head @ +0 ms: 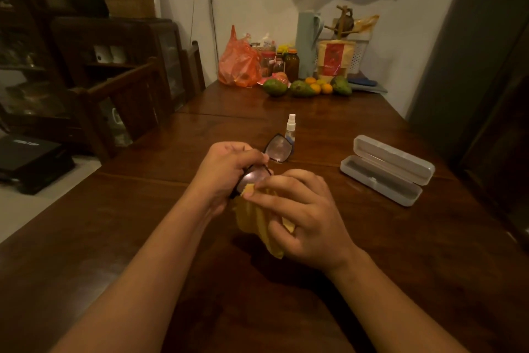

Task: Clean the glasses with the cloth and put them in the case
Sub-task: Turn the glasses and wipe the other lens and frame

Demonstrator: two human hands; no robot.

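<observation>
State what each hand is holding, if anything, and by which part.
The left hand grips the glasses by the frame around the near lens. The right hand pinches the yellow cloth near its top edge, pressing it to that lens.

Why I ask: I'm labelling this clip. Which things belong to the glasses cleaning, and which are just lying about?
Job: glasses, held by the left hand; yellow cloth, in the right hand; open case; probably the spray bottle.
Lying about: fruit, orange bag, jars, jug.

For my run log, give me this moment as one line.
step: wiping lens; left hand: holds glasses; right hand: pinches cloth on lens; case: open, right of hands; spray: upright behind glasses
</observation>
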